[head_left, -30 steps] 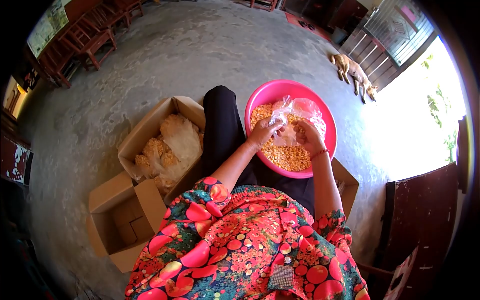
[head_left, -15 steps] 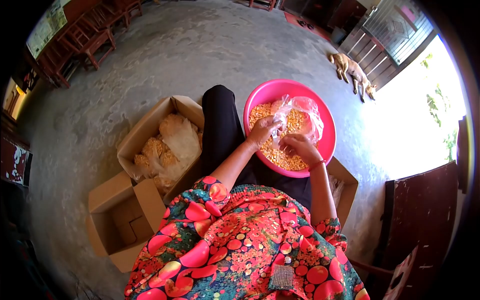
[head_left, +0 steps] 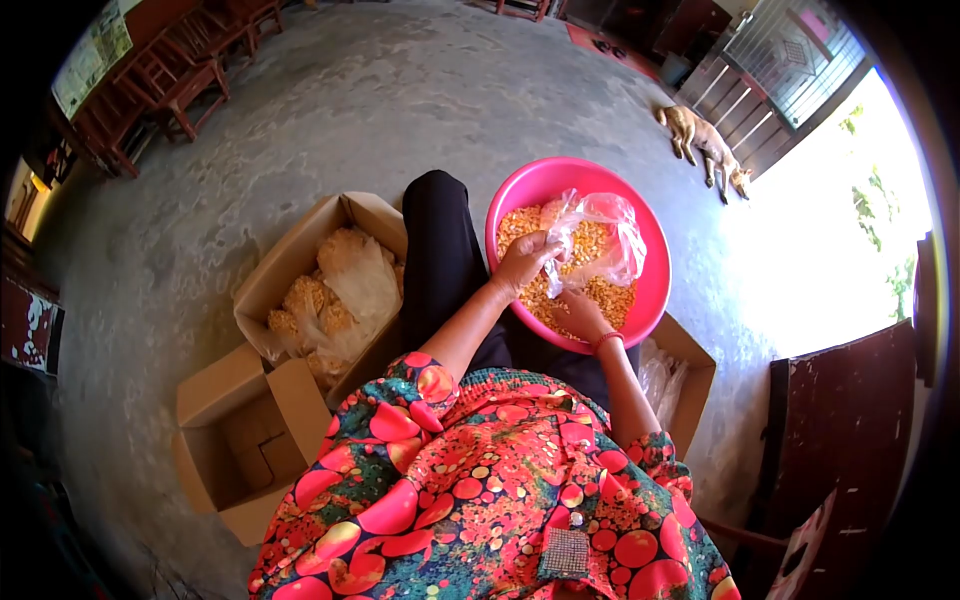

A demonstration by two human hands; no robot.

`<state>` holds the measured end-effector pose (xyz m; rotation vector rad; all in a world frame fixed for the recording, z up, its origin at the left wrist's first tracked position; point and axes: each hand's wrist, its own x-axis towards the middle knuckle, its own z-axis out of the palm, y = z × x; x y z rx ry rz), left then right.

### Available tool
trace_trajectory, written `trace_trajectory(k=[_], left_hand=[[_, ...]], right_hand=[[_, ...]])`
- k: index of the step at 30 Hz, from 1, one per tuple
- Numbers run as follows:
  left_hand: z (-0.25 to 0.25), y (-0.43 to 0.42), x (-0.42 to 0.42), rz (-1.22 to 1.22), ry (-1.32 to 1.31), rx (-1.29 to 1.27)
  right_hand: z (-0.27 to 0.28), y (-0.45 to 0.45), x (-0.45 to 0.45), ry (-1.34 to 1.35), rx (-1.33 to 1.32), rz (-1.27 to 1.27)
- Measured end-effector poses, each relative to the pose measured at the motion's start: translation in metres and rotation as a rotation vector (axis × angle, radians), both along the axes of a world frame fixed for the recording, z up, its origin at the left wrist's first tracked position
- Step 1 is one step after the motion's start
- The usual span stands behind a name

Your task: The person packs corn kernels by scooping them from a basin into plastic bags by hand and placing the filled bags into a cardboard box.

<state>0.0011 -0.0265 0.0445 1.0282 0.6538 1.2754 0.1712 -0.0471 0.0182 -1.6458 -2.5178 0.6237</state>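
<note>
A pink plastic basin (head_left: 657, 290) sits by my lap, holding yellow-orange corn kernels (head_left: 520, 222). Over the kernels is a clear plastic bag (head_left: 612, 225), loosely crumpled, its upper part spread toward the basin's far right side. My left hand (head_left: 527, 262) pinches the bag's near edge between thumb and fingers. Low in the basin, my right hand (head_left: 582, 316) reaches into the kernels just beneath the bag's near edge. Its fingertips are hidden among the kernels and plastic, so their grip does not show.
To the left stands a cardboard box (head_left: 285, 243) with filled clear bags (head_left: 330, 300). A smaller open carton (head_left: 250, 440) is nearer me. Another box (head_left: 697, 385) at right holds clear plastic bags (head_left: 658, 380). A dog (head_left: 705, 143) lies near the bright doorway; wooden chairs (head_left: 175, 85) line the far left.
My right hand has moved down and slightly left, from beside the bag into the kernels. My left hand keeps its pinch on the bag, nearly still.
</note>
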Motion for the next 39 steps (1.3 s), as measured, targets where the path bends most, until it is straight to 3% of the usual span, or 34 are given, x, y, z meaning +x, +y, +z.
trace_trajectory(k=[5, 7, 11, 14, 16, 17, 19, 25, 39], left_hand=[[0.001, 0.000, 0.000, -0.014, 0.007, -0.011], [0.001, 0.000, 0.000, -0.017, 0.000, -0.014], [0.000, 0.001, 0.000, -0.019, 0.007, 0.005], [0.001, 0.000, 0.000, -0.012, 0.009, 0.003], [0.002, 0.000, -0.001, -0.030, -0.004, -0.014], [0.002, -0.001, -0.001, -0.030, -0.003, -0.014], [0.003, -0.001, -0.001, -0.018, 0.004, -0.013], [0.001, 0.000, 0.000, 0.007, 0.014, -0.007], [0.002, -0.001, 0.000, -0.021, -0.017, -0.025]], right_hand=[[0.014, -0.002, -0.012, 0.018, -0.097, 0.093], [0.030, -0.008, -0.017, 0.026, -0.248, 0.068], [0.007, -0.003, -0.006, 0.103, -0.116, 0.119], [0.012, -0.003, -0.003, 0.105, -0.275, 0.040], [0.013, -0.003, -0.002, 0.385, -0.382, -0.008], [0.015, -0.003, 0.000, 0.385, -0.383, -0.009], [0.039, -0.010, -0.005, 0.671, -0.775, -0.331], [0.043, -0.015, -0.005, 0.991, -0.794, -0.498], [0.031, -0.009, 0.003, 0.927, -0.829, -0.425]])
